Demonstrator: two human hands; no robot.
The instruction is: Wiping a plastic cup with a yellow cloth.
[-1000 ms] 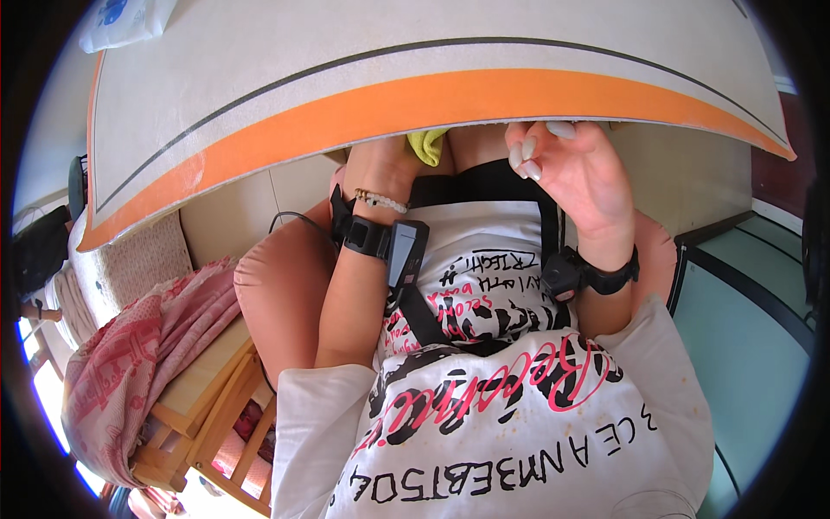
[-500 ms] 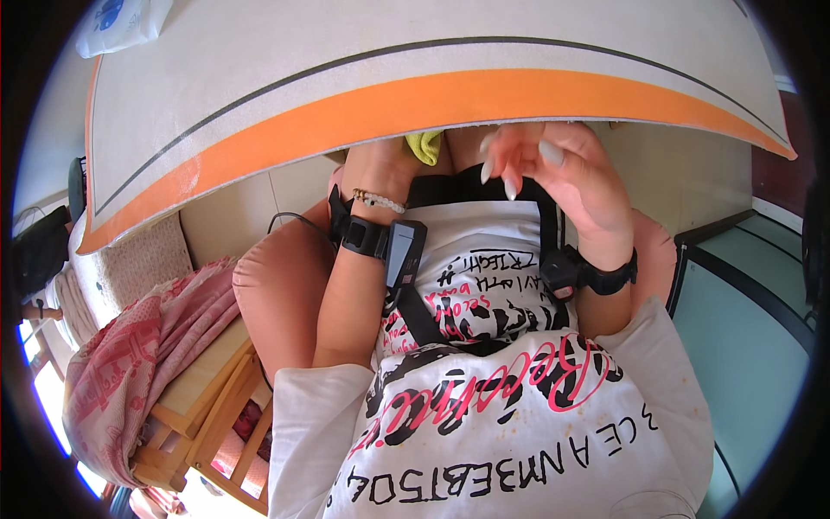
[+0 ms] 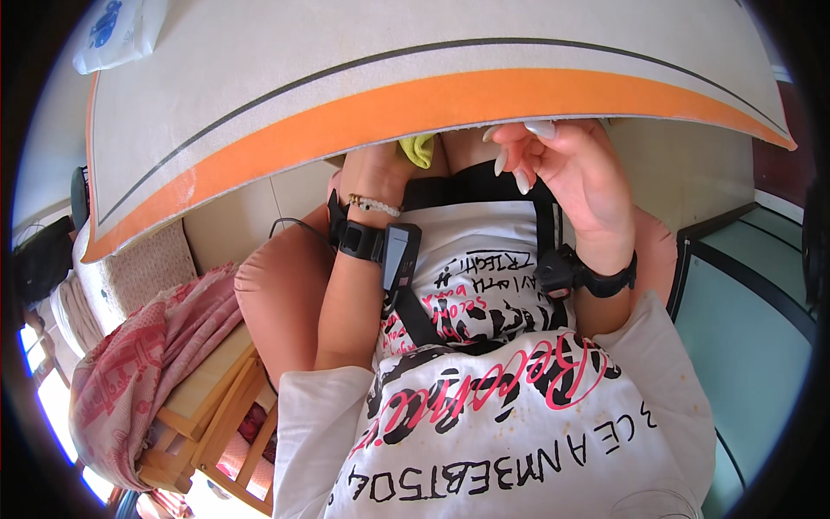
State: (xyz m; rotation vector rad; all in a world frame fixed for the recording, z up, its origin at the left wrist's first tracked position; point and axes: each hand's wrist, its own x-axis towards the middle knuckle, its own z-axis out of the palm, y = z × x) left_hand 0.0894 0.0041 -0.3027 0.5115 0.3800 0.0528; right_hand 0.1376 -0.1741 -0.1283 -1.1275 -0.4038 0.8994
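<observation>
My left hand point(image 3: 379, 171) reaches under the front edge of the tabletop, which hides its fingers. A crumpled yellow-green cloth point(image 3: 418, 150) sticks out beside its palm and seems to be in its grip. To the right, my right hand point(image 3: 577, 177) is raised palm-up just below the same edge. Its fingers are loosely bent and apart, with nothing visible between them. The tabletop point(image 3: 450, 91) is pale, with an orange border and a dark line, and covers what lies beneath it.
A white plastic bag point(image 3: 121, 39) lies at the tabletop's far left. Beside me on the left, a pink patterned cloth point(image 3: 130, 381) drapes over a wooden chair point(image 3: 229, 415). On the right stands a pale green glass-panelled unit point(image 3: 743, 320) with dark edges.
My right hand has turned slightly and its fingers have shifted a little right, curling more. The left hand and the cloth stay nearly in place.
</observation>
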